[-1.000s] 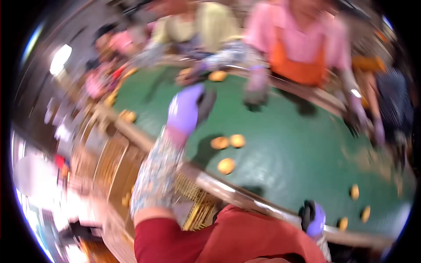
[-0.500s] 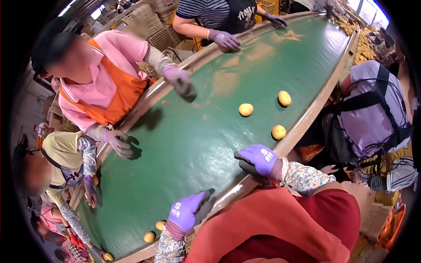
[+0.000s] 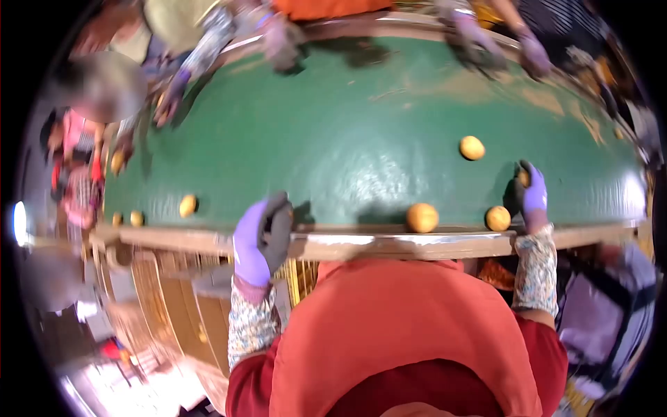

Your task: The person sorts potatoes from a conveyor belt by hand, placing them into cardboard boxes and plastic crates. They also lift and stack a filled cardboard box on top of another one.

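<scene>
My right hand (image 3: pixel 533 191), in a purple glove with dark fingers, is closed around a potato (image 3: pixel 523 178) over the right part of the green belt (image 3: pixel 333 139). Just left of it another potato (image 3: pixel 497 218) rests by the near edge. A larger-looking potato (image 3: pixel 422 217) lies at that edge in front of my body, and one more potato (image 3: pixel 472 147) sits farther in. Above the near rail, my left hand (image 3: pixel 260 236) is raised with its fingers loosely bent and apart from the thumb, nothing visible in it.
A wooden rail (image 3: pixel 389 244) runs along the near side. Several potatoes, one of them a potato (image 3: pixel 187 205), lie at the left. Gloved co-workers' hands, such as one hand (image 3: pixel 283 45), reach over the far rim. Cardboard boxes (image 3: pixel 177 306) stand below at left; a person's backpack (image 3: pixel 590 313) is at right.
The view has swung round, so the belt now runs across it. My right hand has gone out over the belt and taken hold of a potato. My left hand has turned upright.
</scene>
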{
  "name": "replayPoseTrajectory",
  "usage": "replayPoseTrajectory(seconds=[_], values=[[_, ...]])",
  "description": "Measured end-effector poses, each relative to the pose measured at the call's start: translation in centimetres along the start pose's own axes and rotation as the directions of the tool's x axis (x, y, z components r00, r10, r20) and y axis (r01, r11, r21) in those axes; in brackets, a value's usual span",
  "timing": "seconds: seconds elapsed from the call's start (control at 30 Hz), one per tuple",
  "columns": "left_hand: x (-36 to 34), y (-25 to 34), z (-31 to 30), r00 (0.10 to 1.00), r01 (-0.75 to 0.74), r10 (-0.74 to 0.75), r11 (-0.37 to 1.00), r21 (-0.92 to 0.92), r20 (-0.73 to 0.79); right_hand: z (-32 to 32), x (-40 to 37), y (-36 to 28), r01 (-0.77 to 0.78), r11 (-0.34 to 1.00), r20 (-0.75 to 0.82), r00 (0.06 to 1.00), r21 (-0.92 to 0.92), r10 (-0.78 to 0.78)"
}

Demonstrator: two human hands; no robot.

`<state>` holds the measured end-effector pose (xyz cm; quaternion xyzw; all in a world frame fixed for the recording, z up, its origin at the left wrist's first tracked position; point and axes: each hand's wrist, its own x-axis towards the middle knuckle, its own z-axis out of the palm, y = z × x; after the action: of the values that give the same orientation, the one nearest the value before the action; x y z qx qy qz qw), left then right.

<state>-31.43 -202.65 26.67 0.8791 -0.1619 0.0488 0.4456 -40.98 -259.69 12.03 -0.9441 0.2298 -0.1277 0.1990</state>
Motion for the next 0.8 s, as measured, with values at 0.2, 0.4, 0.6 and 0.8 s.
replayPoseTrajectory(seconds=[0.2,0.4,0.6,0.8], values=[[-1.4,-0.7,-1.0,0.847,0.268,-0.393,0.897,-0.353,-0.357,-2.6,-0.7,-15.3,-0.365,-0.123,0.369,0.929,0.923,0.010],[-1.3,2.6,6.8,0.981,0.119,-0.178,0.867,-0.483,-0.079,-0.8,-1.0,-23.6,-0.661,-0.570,0.429,0.750,0.487,-0.503],[0.9,5.1,9.7,0.944,0.281,-0.129,0.799,-0.531,0.304,-1.8,-2.8,-28.3,-0.693,-0.447,0.364,0.697,0.566,-0.618],[1.7,5.0,8.7,0.942,0.333,-0.248,0.589,-0.736,0.227,-3.1,-3.1,-25.8,-0.295,0.246,0.375,0.831,0.923,-0.411]])
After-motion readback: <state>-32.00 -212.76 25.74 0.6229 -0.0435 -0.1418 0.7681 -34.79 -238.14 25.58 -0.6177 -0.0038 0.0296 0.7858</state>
